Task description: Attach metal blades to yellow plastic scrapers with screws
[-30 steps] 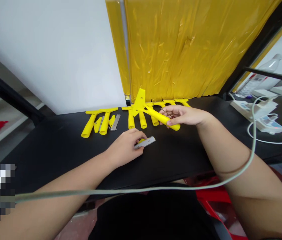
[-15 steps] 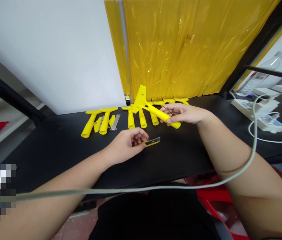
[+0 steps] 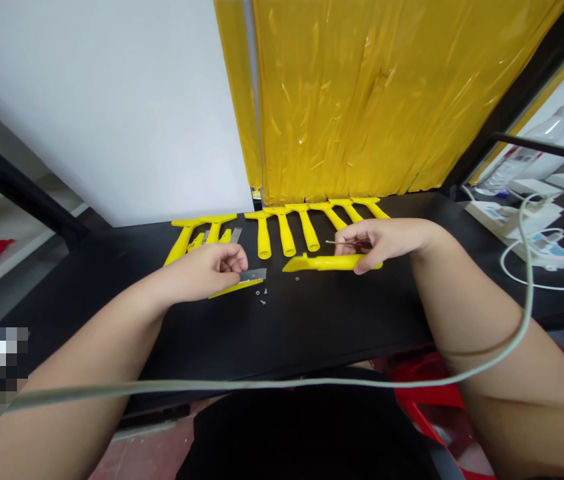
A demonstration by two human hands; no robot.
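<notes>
My left hand [image 3: 205,270] is closed on a flat metal blade [image 3: 255,274], low over the black tabletop. Just beneath the blade is a thin yellow plate [image 3: 242,287]; whether my fingers touch it I cannot tell. Beside them lie small screws [image 3: 263,303] and a nut [image 3: 257,293], with another small ring-shaped piece [image 3: 297,279] further right. In my right hand [image 3: 385,240] is a yellow scraper handle [image 3: 327,263], held level, its flat head pointing left. That same hand also grips a thin screwdriver [image 3: 335,243], mostly hidden by the fingers.
Several yellow scraper handles [image 3: 288,235] stand in a row along the back of the black table [image 3: 282,340]. More blades [image 3: 235,235] lie behind my left hand. A pale cable [image 3: 292,384] crosses in front of me. White boxes [image 3: 509,220] and a plastic bottle [image 3: 522,153] are at right.
My left hand has shifted left with the blade and yellow plate. Small screws and nuts now show on the table. The scraper handle has come down and turned from tilted to level.
</notes>
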